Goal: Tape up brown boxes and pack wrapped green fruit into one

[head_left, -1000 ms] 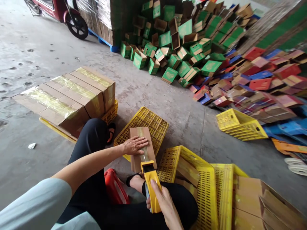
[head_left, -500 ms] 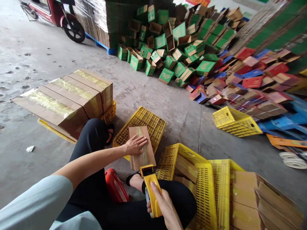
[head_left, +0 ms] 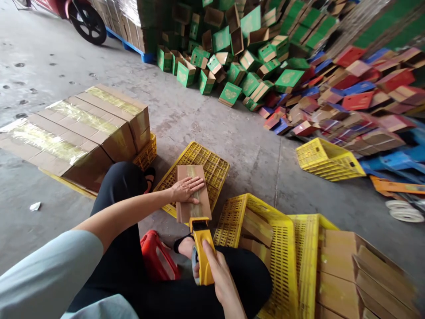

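A small brown cardboard box [head_left: 201,206] with a strip of tape along its top rests on an upturned yellow plastic crate [head_left: 212,161]. My left hand [head_left: 187,189] lies flat on the box top, fingers stretched out across the tape. Wrapped round a yellow tape dispenser [head_left: 205,257] is my right hand [head_left: 217,270], with part of the tape roll showing on the dispenser's left side. The dispenser's head meets the near edge of the box. Whether tape runs between them I cannot tell.
Taped boxes [head_left: 83,124] sit on a crate at left. At right, a yellow crate [head_left: 285,248] holds small boxes, beside more folded cardboard [head_left: 338,261]. A red plastic object [head_left: 156,257] lies between my legs. Green boxes [head_left: 230,94] and red-blue boxes [head_left: 358,101] are heaped behind.
My right hand has brought the tape dispenser slightly up and left, along the near end of the box. The left hand stays flat on the box, while the whole view has shifted a little.
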Motion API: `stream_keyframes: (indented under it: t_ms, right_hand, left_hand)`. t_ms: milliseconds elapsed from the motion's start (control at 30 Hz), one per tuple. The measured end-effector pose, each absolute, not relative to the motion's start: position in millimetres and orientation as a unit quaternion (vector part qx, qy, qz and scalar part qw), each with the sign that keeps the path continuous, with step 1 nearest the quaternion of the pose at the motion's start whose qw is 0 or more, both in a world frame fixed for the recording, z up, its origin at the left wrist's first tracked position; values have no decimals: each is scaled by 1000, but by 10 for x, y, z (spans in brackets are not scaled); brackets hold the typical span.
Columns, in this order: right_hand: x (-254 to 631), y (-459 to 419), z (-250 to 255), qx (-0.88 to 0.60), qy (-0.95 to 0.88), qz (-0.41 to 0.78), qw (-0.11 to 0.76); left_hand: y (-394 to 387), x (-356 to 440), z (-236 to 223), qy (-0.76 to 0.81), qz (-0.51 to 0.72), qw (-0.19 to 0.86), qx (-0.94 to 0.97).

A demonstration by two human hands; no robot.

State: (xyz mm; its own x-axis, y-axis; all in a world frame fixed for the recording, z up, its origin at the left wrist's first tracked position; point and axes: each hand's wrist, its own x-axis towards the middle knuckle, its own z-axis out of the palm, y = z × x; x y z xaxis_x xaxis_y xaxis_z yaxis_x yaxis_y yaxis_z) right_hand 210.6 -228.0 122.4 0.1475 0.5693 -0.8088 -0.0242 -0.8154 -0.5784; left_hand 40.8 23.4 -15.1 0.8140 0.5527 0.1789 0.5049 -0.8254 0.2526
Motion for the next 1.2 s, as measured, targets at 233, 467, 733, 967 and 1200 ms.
stream_keyframes:
  t_ms: [233,467,733,967,1200]
  right_hand:
    - [2060,-2039,1163,-721,-227,608,245]
    - [2096,-2143,1067,-720,-236,611,229]
    - [2069,-2231,1123,-731,-267,592,210]
    - [2089,-2463,1049,-744,-251,577,223]
    - [2073,-2478,1052,-731,-254,581,252]
  left_hand:
    - [269,295,-80,287,124,77,947]
    - [-313,322,-165,345,131,105,923]
    - [-284,371,-133,376,123,92,914]
    - [-312,446,-97,379,98,108,914]
    - [-559,620,-126,403,128,82,902]
